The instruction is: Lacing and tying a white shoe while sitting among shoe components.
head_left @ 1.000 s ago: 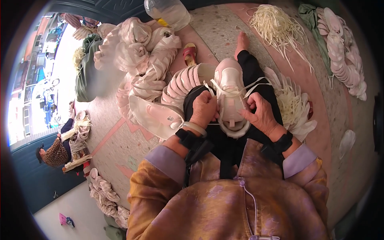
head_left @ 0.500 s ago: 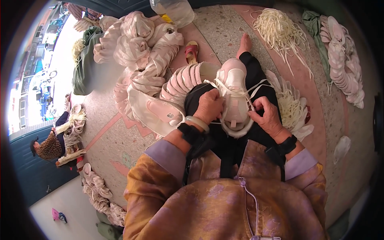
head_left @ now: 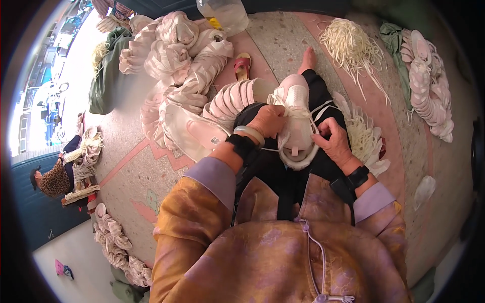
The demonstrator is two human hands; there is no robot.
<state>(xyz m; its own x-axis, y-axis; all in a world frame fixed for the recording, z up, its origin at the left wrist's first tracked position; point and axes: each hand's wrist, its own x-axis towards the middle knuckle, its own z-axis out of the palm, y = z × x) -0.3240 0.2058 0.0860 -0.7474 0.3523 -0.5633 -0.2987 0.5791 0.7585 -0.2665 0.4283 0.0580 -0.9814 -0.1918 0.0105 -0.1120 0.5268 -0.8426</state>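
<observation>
A pale pink and white sneaker upper rests across my lap, toe pointing away from me. White shoelace crosses its throat, and a loose length loops out over my right thigh. My left hand is closed at the upper's left eyelet edge, fingertips pinching the lace there; the exact grip is partly hidden. At the right edge of the opening, my right hand has thumb and forefinger bent together on the upper's side.
Strings of nested pink uppers lie at the left, with more at the far right. Piles of cream laces sit ahead and beside my right leg. A red sandal lies beyond my knee. Another person sits far left.
My left hand has moved slightly up and right, onto the lacing edge. The right hand stays by the right edge, its fingers slightly shifted. The view has tilted a little.
</observation>
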